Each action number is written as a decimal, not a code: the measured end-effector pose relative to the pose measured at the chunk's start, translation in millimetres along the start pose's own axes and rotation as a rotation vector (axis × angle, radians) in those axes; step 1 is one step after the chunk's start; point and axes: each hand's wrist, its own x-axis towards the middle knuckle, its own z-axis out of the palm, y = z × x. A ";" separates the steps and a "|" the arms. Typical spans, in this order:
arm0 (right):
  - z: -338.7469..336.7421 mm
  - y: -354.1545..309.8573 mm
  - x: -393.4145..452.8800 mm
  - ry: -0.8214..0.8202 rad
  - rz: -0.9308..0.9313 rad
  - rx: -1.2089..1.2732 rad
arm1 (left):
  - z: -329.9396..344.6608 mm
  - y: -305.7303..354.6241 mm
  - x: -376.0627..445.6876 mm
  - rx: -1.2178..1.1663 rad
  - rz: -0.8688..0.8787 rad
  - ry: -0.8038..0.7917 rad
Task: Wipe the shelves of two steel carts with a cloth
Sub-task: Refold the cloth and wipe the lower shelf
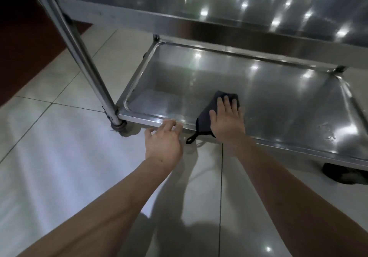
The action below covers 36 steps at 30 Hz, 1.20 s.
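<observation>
A steel cart fills the upper right of the head view. Its bottom shelf [278,89] is a shallow shiny tray near the floor. My right hand [228,118] lies flat on a dark grey cloth [206,117], pressing it on the shelf near the front rim; a small black loop of the cloth hangs over the rim. My left hand [162,139] hovers with fingers spread, fingertips touching the front rim left of the cloth. The shelf above [258,8] shows only in part.
A slanted steel post [79,51] runs down to a caster [119,127] at the cart's front left corner. Another dark caster [344,175] sits under the right side. Pale glossy floor tiles [59,157] lie below; a dark red floor area [29,47] is at left.
</observation>
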 end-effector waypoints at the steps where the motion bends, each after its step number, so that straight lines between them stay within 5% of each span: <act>1: 2.9 -3.4 3.1 -0.014 0.016 -0.002 | 2.0 -1.0 -1.5 -0.006 -0.002 0.017; 11: 1.9 -42.8 21.5 -0.026 -0.070 -0.025 | -1.9 -19.1 10.8 -0.115 0.021 0.167; 23: 0.9 14.7 -1.7 0.058 0.067 -0.058 | -5.9 -65.3 13.0 -0.075 -0.147 0.152; 36: 18.9 -105.3 76.2 -0.081 -0.219 -0.050 | 6.6 -73.4 5.8 -0.130 -0.079 0.226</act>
